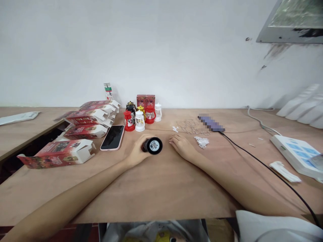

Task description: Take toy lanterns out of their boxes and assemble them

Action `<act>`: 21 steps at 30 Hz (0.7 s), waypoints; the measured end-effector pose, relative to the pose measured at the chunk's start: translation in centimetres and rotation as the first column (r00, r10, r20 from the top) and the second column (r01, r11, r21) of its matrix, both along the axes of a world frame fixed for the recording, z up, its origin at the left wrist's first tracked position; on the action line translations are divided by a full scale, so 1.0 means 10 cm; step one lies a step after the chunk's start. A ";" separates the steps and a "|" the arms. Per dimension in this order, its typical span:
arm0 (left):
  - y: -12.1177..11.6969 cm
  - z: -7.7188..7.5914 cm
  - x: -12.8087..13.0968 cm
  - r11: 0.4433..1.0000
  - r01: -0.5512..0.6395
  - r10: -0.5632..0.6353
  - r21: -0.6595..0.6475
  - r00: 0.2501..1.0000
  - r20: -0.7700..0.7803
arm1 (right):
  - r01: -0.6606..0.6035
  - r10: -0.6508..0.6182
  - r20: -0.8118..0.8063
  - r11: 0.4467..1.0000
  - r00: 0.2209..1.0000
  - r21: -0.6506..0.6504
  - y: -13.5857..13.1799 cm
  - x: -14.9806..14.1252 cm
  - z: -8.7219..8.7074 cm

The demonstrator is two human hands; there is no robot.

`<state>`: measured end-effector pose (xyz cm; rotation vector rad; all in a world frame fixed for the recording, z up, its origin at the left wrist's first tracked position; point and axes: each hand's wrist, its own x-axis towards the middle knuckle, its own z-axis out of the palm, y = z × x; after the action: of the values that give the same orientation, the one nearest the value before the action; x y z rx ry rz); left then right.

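Note:
My left hand [138, 148] is wrapped around a small black lantern [154, 146], tipped so that its round base faces me. A pale disc with small parts shows inside the base's black rim. To the right of it, my right hand [182, 145] rests on the table with its fingers loosely extended and nothing visible in them. Beyond my hands stand several small lanterns: a red lantern [129, 121], a white lantern [139, 121], another red one [150, 115], and black, gold and white ones behind. Small clear plastic pieces [202, 142] and thin wire handles [193, 127] lie beyond my right hand.
Open red printed boxes [58, 152] are piled at the left, beside a phone [112, 137]. Two closed red boxes [145, 101] stand against the wall. On the right are a blurred-out device [210, 123] with a black cable [267, 169] and a white machine [297, 156].

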<state>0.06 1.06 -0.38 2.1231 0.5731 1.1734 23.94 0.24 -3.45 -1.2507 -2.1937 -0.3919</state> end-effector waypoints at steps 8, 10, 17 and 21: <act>-0.02 0.00 -0.01 0.997 0.003 0.009 0.078 0.988 -0.153 | -0.077 0.160 -0.159 0.900 0.974 0.430 -0.28 -0.23 0.19; -0.03 0.01 0.00 0.996 0.025 -0.009 0.085 0.984 -0.175 | -0.105 0.247 -0.224 0.856 0.943 0.505 -0.39 -0.31 0.23; -0.05 0.03 0.02 0.993 0.061 -0.040 0.102 0.980 -0.196 | -0.194 0.349 -0.187 0.808 0.918 0.557 -0.55 -0.52 0.27; -0.05 0.03 0.02 0.992 0.065 -0.043 0.108 0.980 -0.195 | -0.152 0.290 -0.185 0.832 0.939 0.534 -0.55 -0.53 0.29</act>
<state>0.30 0.55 -0.09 2.3516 0.5408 0.9988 18.63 -5.25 -0.53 -0.6972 -1.8138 -0.6298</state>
